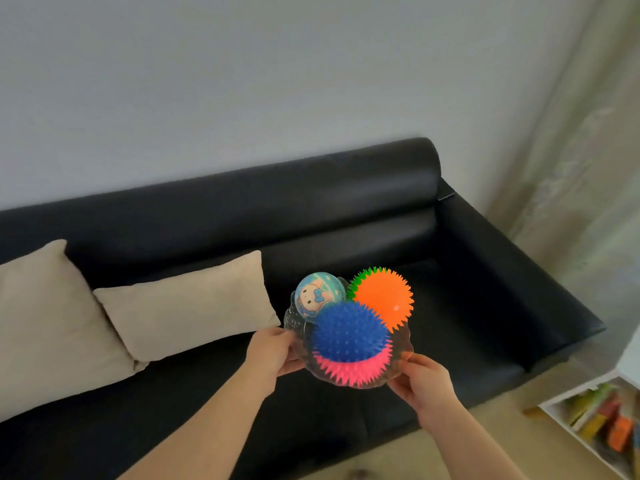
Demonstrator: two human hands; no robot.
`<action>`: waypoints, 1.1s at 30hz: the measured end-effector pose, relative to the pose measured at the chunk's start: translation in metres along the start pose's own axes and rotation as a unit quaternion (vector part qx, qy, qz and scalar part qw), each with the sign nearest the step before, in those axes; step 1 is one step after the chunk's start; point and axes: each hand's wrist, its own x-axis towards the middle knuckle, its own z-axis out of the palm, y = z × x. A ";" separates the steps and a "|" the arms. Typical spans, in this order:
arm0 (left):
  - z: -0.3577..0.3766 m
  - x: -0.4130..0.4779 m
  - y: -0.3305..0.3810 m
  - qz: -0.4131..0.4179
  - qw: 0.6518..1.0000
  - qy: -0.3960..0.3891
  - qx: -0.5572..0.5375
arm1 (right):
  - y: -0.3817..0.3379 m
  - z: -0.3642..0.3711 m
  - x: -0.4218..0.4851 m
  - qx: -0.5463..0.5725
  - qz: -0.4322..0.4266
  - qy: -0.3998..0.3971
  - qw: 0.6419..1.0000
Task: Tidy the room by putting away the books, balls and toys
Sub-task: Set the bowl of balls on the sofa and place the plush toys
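I hold a clear tray (pixel 404 345) in the air above the seat of the black sofa (pixel 242 209), toward the sofa's right end. My hands are apart, one on each side of the tray. My left hand (pixel 273 351) grips the left rim, and my right hand (pixel 422 382) grips the near right rim with the thumb on top.

Three balls sit in the tray, between and just beyond my hands. A blue and pink spiky ball (pixel 349 336) lies nearest to me, between the two hands. An orange and green spiky ball (pixel 384 299) touches its far right side. A smooth ball with a cartoon print (pixel 318 294) touches its far left side.

Two beige cushions (pixel 187 303) lean against the sofa's back, on its left part. A white shelf with books (pixel 595 424) stands past the sofa's right arm, and a pale curtain (pixel 571 168) hangs behind that arm.
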 end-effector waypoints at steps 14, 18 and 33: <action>0.252 0.197 0.077 -0.123 0.989 0.034 0.071 | -0.136 -0.036 0.280 -0.005 0.056 0.118 0.991; 0.313 0.251 0.068 -0.169 0.981 0.032 0.089 | -0.143 -0.060 0.356 -0.018 0.091 0.146 0.985; 0.431 0.379 0.011 -0.349 0.935 0.061 0.001 | -0.122 -0.096 0.547 -0.011 0.145 0.204 0.968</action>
